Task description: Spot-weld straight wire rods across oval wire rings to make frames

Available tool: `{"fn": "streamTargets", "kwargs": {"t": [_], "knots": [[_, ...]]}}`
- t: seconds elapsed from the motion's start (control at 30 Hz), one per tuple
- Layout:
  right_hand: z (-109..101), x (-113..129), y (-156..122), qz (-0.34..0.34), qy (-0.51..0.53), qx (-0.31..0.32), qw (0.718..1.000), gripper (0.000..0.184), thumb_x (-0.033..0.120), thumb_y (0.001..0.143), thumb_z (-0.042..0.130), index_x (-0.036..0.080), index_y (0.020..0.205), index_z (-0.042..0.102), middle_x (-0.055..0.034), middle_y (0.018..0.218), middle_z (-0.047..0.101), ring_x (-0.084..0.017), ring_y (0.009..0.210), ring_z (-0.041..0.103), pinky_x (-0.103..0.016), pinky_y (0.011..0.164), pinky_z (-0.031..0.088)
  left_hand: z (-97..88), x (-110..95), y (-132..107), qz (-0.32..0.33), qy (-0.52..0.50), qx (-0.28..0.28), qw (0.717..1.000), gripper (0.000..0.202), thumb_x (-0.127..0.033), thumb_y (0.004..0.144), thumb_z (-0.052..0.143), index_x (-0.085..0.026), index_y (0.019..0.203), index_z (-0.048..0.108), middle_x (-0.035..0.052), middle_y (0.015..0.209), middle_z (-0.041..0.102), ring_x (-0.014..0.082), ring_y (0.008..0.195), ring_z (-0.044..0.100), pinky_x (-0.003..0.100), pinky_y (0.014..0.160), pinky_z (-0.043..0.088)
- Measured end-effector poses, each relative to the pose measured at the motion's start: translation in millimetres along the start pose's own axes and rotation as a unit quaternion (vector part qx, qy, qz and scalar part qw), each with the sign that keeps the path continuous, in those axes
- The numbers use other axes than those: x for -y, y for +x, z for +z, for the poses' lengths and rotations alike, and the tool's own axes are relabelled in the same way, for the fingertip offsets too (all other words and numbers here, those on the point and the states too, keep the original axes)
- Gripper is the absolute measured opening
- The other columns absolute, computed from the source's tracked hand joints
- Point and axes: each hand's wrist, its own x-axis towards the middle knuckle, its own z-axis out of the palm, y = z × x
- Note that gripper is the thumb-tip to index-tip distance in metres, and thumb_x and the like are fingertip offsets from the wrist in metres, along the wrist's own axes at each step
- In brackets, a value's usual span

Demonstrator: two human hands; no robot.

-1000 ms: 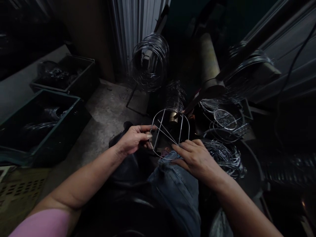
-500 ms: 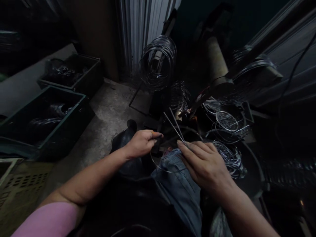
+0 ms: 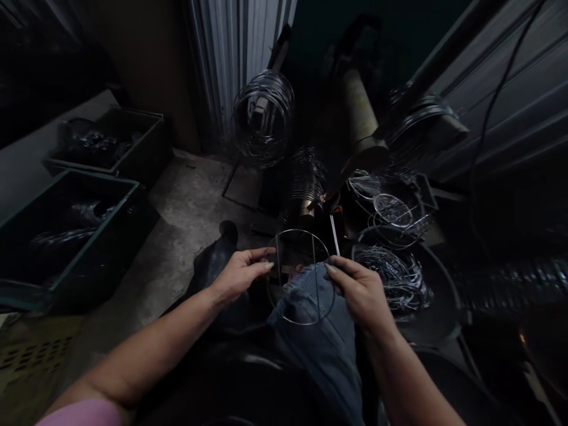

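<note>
A thin metal wire ring (image 3: 302,323) with two straight wire bars across it stands between my hands, above the blue denim cloth (image 3: 328,343) on my lap. My left hand (image 3: 237,275) pinches the ring's left side between thumb and fingers. On the other side, my right hand (image 3: 361,290) grips the ring's right edge. Short straight wire rods (image 3: 334,235) stick up from the fingers of that same hand. The rods' lower ends are hidden in the grip.
Beyond my hands is a dark machine part with a glowing orange spot (image 3: 338,209). A wire coil (image 3: 306,177) and a larger hanging coil (image 3: 264,118) are behind. Shiny wire pieces (image 3: 394,278) lie at right in a round tub (image 3: 455,290). Green crates (image 3: 113,177) stand at left.
The ring has risen and tilted to face me, and its two bars now show across it. My left hand has closed on its edge. The right hand's rods have swung closer to upright.
</note>
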Motion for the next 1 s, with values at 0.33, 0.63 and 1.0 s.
{"fn": "streamTargets", "kwargs": {"t": [0.33,0.63,1.0], "knots": [[8.0,-2.3,39.7,0.079,0.17,-0.015,0.982,0.025,0.036,0.062,0.072,0.014,0.074,0.066,0.0031,0.051,0.054,-0.003,0.037,0.034,-0.018,0.036,0.022,11.8,-34.2,28.1,-0.012,-0.026,-0.024,0.999,0.034,-0.026,0.068,0.066,-0.015,0.101,0.066,0.0,0.059,0.06,0.0077,0.05,0.052,0.019,0.047,0.043],[4.3,16.9,64.5,0.043,0.063,-0.03,0.997,0.031,0.04,0.056,0.075,0.015,0.073,0.067,0.0025,0.054,0.056,-0.011,0.047,0.05,-0.022,0.045,0.04,19.2,-49.6,46.7,-0.003,-0.033,-0.026,0.999,0.037,-0.024,0.066,0.067,-0.011,0.101,0.065,-0.0013,0.054,0.054,0.0073,0.046,0.048,0.019,0.042,0.042],[2.5,29.2,82.3,0.056,0.094,-0.018,0.994,0.032,0.039,0.053,0.077,0.014,0.07,0.067,0.0011,0.053,0.059,-0.013,0.047,0.053,-0.025,0.044,0.043,22.9,-61.1,56.0,0.01,-0.056,-0.041,0.998,0.031,-0.021,0.064,0.068,-0.012,0.095,0.067,-0.0012,0.052,0.056,0.0072,0.044,0.049,0.018,0.039,0.04]]}}
